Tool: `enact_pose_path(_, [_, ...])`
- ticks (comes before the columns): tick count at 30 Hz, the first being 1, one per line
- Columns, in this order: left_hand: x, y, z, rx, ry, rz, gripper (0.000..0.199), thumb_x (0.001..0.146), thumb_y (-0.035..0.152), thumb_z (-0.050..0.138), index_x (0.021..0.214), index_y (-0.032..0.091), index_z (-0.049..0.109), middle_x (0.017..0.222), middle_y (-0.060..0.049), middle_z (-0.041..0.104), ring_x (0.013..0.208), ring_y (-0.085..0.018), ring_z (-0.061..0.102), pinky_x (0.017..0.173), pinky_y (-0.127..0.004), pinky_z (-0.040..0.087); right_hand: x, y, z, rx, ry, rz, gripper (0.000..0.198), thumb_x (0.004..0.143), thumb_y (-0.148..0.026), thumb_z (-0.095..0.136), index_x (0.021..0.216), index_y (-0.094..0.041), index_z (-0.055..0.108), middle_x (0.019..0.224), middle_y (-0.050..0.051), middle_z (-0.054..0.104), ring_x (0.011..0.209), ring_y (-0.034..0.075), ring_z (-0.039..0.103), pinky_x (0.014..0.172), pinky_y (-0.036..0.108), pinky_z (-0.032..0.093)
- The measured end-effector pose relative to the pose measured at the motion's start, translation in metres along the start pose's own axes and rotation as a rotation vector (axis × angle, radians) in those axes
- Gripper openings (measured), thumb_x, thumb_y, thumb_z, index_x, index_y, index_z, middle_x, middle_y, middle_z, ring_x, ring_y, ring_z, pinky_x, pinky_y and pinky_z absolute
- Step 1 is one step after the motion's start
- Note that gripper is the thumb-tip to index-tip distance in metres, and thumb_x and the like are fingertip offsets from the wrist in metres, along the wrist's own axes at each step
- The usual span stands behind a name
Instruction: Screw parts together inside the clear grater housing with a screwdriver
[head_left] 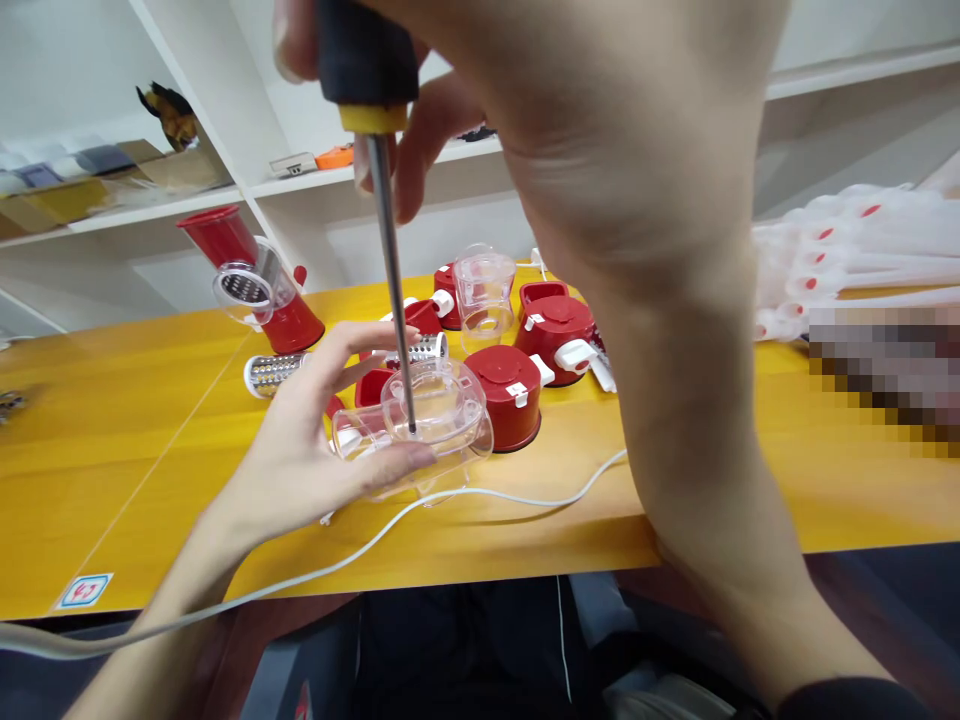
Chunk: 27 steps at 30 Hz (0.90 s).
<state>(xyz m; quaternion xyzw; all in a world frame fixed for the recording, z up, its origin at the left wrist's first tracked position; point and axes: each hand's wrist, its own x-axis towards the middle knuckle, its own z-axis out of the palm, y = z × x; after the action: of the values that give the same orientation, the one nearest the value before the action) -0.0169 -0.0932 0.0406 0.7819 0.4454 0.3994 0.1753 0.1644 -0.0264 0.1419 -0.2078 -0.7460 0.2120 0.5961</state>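
My right hand (442, 110) is raised close to the camera, fingers wrapped round the black and yellow handle of a screwdriver (391, 250). Its long metal shaft points down, and the tip meets a spot on a clear plastic housing (442, 440). My left hand (315, 430) grips that housing from the left, thumb along the near side and fingers over the far side. Whether a screw sits under the tip is too small to tell. Just right of the housing stands a red base (510, 400) with a white lever.
An assembled red rotary grater (255, 280) stands at the back left, beside a metal grating drum (274, 375). Behind are another red base (559, 330) and a clear housing (484, 285). A white cable (517, 496) crosses the table front. White parts (825, 250) are piled at right.
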Motion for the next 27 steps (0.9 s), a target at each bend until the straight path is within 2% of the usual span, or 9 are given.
enact_pose_path(1, [-0.004,-0.002,0.000,0.115,-0.042,-0.004,0.073,0.078,0.050,0.086,0.140,0.028,0.054,0.144,-0.008,0.062,0.134,-0.031,0.060,0.115,-0.049,0.051,-0.002,-0.004,0.001,0.032,-0.006,-0.004,0.122,0.060,-0.054,-0.034,0.103,0.010,0.060,0.078,-0.005,0.059,0.079,-0.001,0.067,0.107,0.048,0.056])
enact_pose_path(2, [-0.007,-0.003,0.000,0.221,-0.092,-0.016,0.079,0.080,0.054,0.083,0.147,0.027,0.049,0.148,-0.010,0.060,0.134,-0.034,0.061,0.115,-0.052,0.051,-0.003,-0.007,0.001,0.062,-0.009,-0.008,0.124,0.054,-0.057,-0.037,0.096,0.008,0.061,0.073,-0.003,0.059,0.077,0.002,0.068,0.089,0.045,0.060])
enact_pose_path(3, [-0.009,-0.004,0.001,0.311,-0.138,-0.034,0.083,0.082,0.057,0.079,0.151,0.026,0.045,0.150,-0.012,0.059,0.131,-0.035,0.063,0.113,-0.055,0.052,-0.004,-0.010,0.001,0.089,-0.024,-0.007,0.124,0.052,-0.060,-0.037,0.091,0.004,0.062,0.068,-0.003,0.057,0.076,0.004,0.068,0.080,0.044,0.060])
enact_pose_path(6, [-0.012,-0.006,0.004,0.461,-0.204,-0.068,0.085,0.089,0.062,0.068,0.157,0.021,0.038,0.146,-0.016,0.063,0.119,-0.037,0.070,0.100,-0.055,0.059,-0.004,-0.015,-0.001,0.128,-0.038,0.022,0.123,0.054,-0.069,-0.030,0.083,0.001,0.067,0.069,-0.004,0.059,0.072,0.001,0.067,0.086,0.046,0.060])
enact_pose_path(11, [-0.008,-0.006,0.005,0.488,-0.217,-0.027,0.079,0.092,0.059,0.064,0.155,0.017,0.041,0.147,-0.017,0.062,0.119,-0.035,0.070,0.097,-0.049,0.060,-0.005,-0.018,-0.006,0.213,-0.025,0.141,0.122,0.054,-0.077,-0.022,0.079,0.000,0.068,0.072,-0.003,0.060,0.063,0.001,0.063,0.068,0.033,0.060])
enact_pose_path(14, [-0.007,-0.004,0.005,0.488,-0.224,-0.006,0.074,0.094,0.056,0.064,0.152,0.015,0.043,0.146,-0.017,0.063,0.116,-0.032,0.071,0.095,-0.046,0.060,-0.004,-0.009,-0.005,0.230,-0.008,0.108,0.122,0.053,-0.080,-0.020,0.077,-0.001,0.070,0.073,-0.003,0.060,0.066,0.002,0.065,0.065,0.031,0.059])
enact_pose_path(18, [-0.008,-0.002,0.004,0.483,-0.224,0.002,0.072,0.093,0.055,0.066,0.150,0.015,0.045,0.142,-0.015,0.065,0.117,-0.031,0.070,0.100,-0.045,0.058,-0.002,0.003,-0.003,0.292,-0.014,-0.045,0.121,0.052,-0.081,-0.019,0.075,-0.004,0.071,0.075,-0.005,0.061,0.068,0.001,0.065,0.059,0.024,0.056])
enact_pose_path(23, [-0.006,-0.001,0.004,0.464,-0.233,-0.009,0.068,0.094,0.057,0.065,0.146,0.018,0.047,0.135,-0.014,0.067,0.111,-0.030,0.071,0.094,-0.043,0.058,-0.007,-0.011,-0.004,0.238,-0.017,0.102,0.123,0.051,-0.084,-0.022,0.077,-0.001,0.065,0.074,-0.001,0.061,0.063,-0.001,0.061,0.057,0.020,0.053])
enact_pose_path(27, [-0.007,-0.001,0.003,0.461,-0.240,0.006,0.066,0.095,0.058,0.064,0.146,0.020,0.047,0.137,-0.015,0.066,0.112,-0.030,0.071,0.092,-0.042,0.058,-0.010,-0.018,-0.005,0.253,-0.018,0.104,0.119,0.052,-0.082,-0.025,0.076,-0.001,0.059,0.075,-0.001,0.061,0.062,0.001,0.061,0.057,0.023,0.054])
